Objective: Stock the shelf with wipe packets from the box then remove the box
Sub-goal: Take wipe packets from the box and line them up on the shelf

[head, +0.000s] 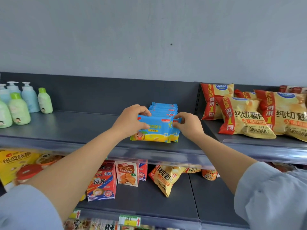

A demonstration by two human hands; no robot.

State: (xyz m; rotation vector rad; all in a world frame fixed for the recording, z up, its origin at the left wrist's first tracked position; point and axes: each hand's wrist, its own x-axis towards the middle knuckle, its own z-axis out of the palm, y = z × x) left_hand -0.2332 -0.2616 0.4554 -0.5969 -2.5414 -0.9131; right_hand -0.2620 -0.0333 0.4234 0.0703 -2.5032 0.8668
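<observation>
Left grip (132,121) is closed on the front wipe packet (155,131), with the thumb across its printed face and the fingers curled over its top left edge. Right grip (186,124) is closed in a thumb-and-forefinger pinch on a red-marked top right corner at the front of the row of wipe packets (164,107). Whether that corner belongs to the front packet or the one just behind cannot be determined.

The row stands upright, front to back, on the upper shelf (83,127), between the bottles (29,100) and the chip bags (245,120).

Assessment: holding both upper corners keeps the soft packet vertical and square against its neighbours while it is seated.

Both forearms reach forward and upward and converge on the row, with the sleeves at the elbows. The box is not in view; its removal is judged outstanding.
</observation>
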